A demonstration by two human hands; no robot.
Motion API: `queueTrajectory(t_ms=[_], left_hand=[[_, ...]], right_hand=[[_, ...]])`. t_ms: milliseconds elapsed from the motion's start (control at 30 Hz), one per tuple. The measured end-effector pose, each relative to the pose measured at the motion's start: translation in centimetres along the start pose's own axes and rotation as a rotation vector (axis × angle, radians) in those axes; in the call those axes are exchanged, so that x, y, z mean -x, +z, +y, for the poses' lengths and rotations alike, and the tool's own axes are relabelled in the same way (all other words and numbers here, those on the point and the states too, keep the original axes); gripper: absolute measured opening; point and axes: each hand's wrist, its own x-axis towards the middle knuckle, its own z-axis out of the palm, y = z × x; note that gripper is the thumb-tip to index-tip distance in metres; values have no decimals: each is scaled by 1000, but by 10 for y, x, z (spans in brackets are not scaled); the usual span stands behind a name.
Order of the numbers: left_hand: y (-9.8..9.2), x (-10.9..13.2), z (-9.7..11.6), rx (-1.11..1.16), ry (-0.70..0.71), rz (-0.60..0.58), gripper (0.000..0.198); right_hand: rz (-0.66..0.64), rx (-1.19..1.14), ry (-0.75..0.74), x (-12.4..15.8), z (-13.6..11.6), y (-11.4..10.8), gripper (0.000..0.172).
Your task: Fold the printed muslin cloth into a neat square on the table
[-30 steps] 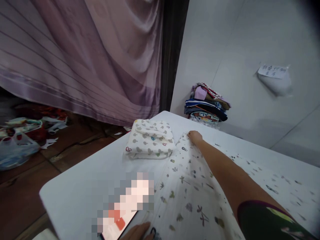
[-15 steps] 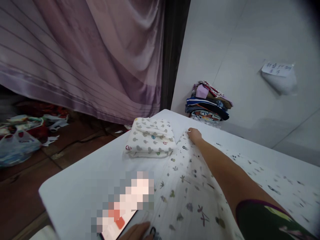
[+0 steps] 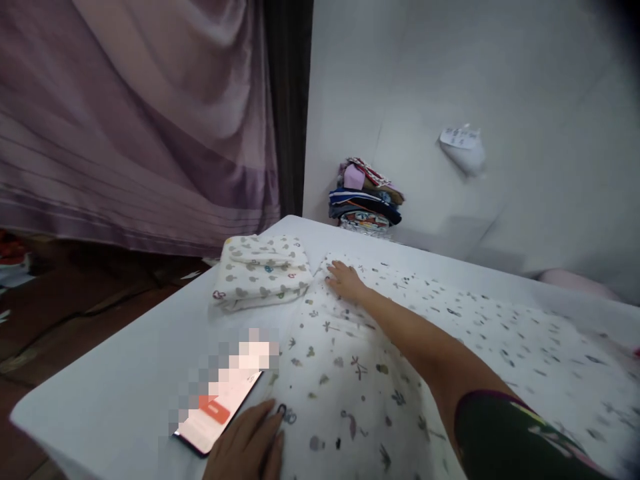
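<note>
Wall [image 3: 410, 80] first, pale and plain, filling the whole back right of my view, and here on the left hangs the curtain [image 3: 165, 133], mauve and falling in loose folds. Below them, the white table [image 3: 125, 373], its rounded corner poking out at lower left. And across it, the printed sheet [image 3: 360, 413], white with small leaves and trees, spread from right under my hands out to the right, rumpled beneath my right arm. My dark green sleeve [image 3: 505, 433] cuts in over it at lower right. Just left of the sheet's far end sits the folded cloth [image 3: 260, 280], white with grey tree shapes, and beyond the table's back edge, against the wall, a pile of clothes [image 3: 367, 197]. Up on that wall, a packet [image 3: 465, 157] with a written label, too blurry to read. Now the hands: my left hand [image 3: 245, 443] lies palm down on the sheet's near left edge, fingers stretched and close together. My right hand [image 3: 346, 281] rests at the far end, fingers slightly spread on the sheet. Beside my left fingers, the phone [image 3: 220, 407], screen lit, partly pixelated.
</note>
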Motion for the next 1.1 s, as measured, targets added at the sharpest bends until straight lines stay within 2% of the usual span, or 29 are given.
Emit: queueTrajectory(t_ms=[100,200,333,433,500,633,767,833,967,1100], left_hand=[[-6,-6,8,31,-83,-39,26],[-11,-11,14,61,-145,-66,27],[-17,-19,21,87,-193,-115,32],[-22,-24,26,100,-222,-153,35],[-25,-26,28,106,-237,-176,35],[-29,-30,28,139,-243,-212,39],[-35,-32,28,175,-219,-171,42],[-39,-29,29,166,-162,-156,43],[-38,-16,25,84,-109,-217,41],[-29,-12,11,116,-118,-218,37]], right_hand=[[-7,-34,-74,51,-10,-11,55],[-76,-46,-156,137,-16,-16,58],[-114,-53,-73,259,-14,-7,59],[-175,-68,-2,318,-7,6,63],[-159,-68,37,339,-5,11,63],[-9,-39,61,367,-10,12,59],[-83,-123,-18,405,-15,10,57],[-54,-162,-17,425,-13,8,56],[127,-130,128,465,8,7,54],[71,-116,290,499,33,17,56]])
